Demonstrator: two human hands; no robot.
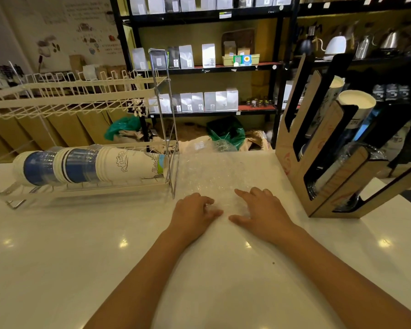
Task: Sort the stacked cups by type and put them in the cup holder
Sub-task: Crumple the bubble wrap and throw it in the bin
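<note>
While both hands rest on a clear plastic wrapper (214, 184) spread on the white tabletop (57, 245), neither grips a cup: left hand (195, 213) loosely curled on the film, right hand (261, 212) flat, fingers spread. Mixed stack of cups (90, 166), paper and clear plastic interleaved, lies on its side in the wire rack (86, 188), far left. Cardboard cup holder (328, 162) stands right, some slots already part-filled. Risks, judged: nested clear cups may stick and come away in clumps; the slippery film could slide underhand; wrong slot likely if types look alike.
</note>
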